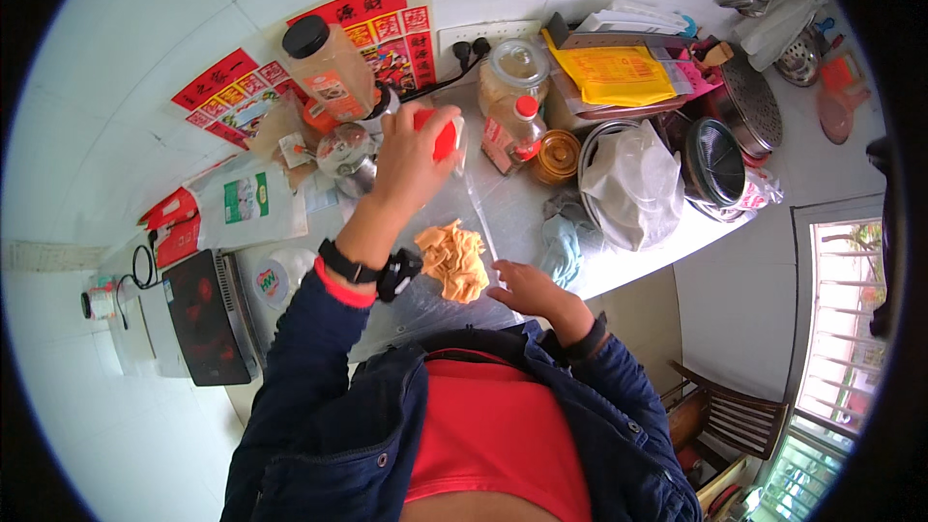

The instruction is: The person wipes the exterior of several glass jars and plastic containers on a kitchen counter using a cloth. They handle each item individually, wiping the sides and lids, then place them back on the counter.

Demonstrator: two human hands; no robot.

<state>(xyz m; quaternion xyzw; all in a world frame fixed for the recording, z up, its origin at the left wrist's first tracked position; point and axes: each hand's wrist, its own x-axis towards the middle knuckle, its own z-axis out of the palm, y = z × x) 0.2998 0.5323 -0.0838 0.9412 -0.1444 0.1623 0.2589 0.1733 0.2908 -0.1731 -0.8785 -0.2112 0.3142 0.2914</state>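
My left hand (413,156) is closed around a clear jar with a red lid (444,143), held above the back part of the metal counter. Below it lies a crumpled orange-yellow cloth (453,261). To the right of the cloth my right hand (533,292) hovers near the counter's front edge, fingers apart and holding nothing. A glass kettle or pot (346,151) with a metal base stands just left of my left hand. Behind the red-lidded jar is a clear bottle with a red cap (513,134).
A large jar with a black lid (333,76) stands against the wall. An amber jar (558,156) and a bowl covered by a white plastic bag (634,188) sit at right, beside a pale blue cloth (562,250). At left is an induction cooker (206,319).
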